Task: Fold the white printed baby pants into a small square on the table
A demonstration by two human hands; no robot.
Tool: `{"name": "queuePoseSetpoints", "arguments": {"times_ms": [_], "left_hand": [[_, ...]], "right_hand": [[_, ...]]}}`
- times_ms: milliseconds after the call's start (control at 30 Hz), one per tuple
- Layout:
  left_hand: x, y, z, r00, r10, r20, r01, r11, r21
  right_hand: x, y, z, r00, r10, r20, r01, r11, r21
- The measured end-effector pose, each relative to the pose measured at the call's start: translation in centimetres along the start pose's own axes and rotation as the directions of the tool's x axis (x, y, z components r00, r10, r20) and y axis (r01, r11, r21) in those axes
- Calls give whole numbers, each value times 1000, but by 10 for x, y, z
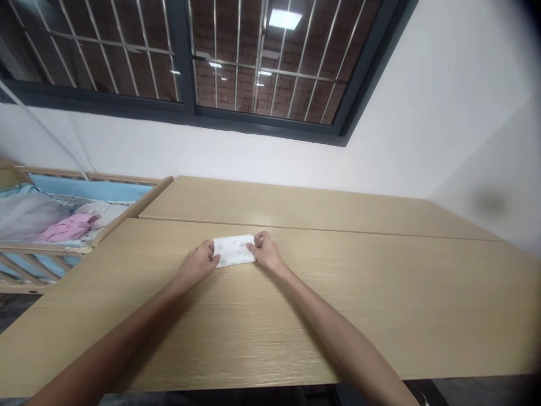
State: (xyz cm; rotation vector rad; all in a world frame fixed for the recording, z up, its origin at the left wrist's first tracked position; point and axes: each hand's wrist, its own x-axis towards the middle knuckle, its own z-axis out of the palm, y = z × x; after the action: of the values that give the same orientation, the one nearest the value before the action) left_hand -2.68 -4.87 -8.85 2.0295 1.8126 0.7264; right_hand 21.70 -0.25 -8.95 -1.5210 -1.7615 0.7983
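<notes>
A small white folded cloth (234, 250) with a faint printed pattern is stretched between my two hands, over the wooden table (236, 327). My left hand (198, 264) pinches its left end, thumb on top and fingers curled behind. At the right end, my right hand (266, 252) grips the edge in the same way, between thumb and bent fingers. Whether the cloth rests on the table or is held slightly above it, I cannot tell. The undersides of the fingers are hidden.
Left of the table stands a wooden crib (156, 194) with blue padding, a pink cloth (70, 226) and white bedding inside. A seam runs across the tabletop behind my hands. Beyond it rise a white wall (253, 155) and a dark-framed, barred window (186, 110).
</notes>
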Motion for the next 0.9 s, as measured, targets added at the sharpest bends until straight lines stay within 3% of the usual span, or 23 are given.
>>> {"name": "queuePoseSetpoints", "arguments": {"times_ms": [67,133,167,267,367,500,700,800,900], "left_hand": [[-1,2,1,997,-9,-74,13,999,47],[-2,9,3,983,50,-176,-34,995,92],[-2,13,5,970,113,-213,-92,990,109],[-2,25,19,919,335,-207,-309,939,149],[-1,25,41,919,380,-110,-354,914,200],[-2,13,57,940,336,-64,-306,909,284],[-10,-4,54,936,337,-105,-281,890,359],[-14,-7,48,904,406,-136,-330,862,384],[-16,-3,39,870,483,-96,-420,829,369]], "right_hand": [[-4,-4,1,994,-31,-108,23,996,-83],[-11,-12,1,970,-191,-154,159,967,-198],[-14,-16,1,946,-298,-123,259,930,-261],[-20,-26,6,842,-511,172,536,758,-371],[-16,-24,14,772,-489,407,630,676,-382],[-9,-11,15,802,-417,428,579,717,-387],[-9,4,-3,875,-283,393,426,836,-347],[-13,7,-7,880,-341,331,450,824,-346],[-20,8,-8,828,-489,273,558,763,-325]]}}
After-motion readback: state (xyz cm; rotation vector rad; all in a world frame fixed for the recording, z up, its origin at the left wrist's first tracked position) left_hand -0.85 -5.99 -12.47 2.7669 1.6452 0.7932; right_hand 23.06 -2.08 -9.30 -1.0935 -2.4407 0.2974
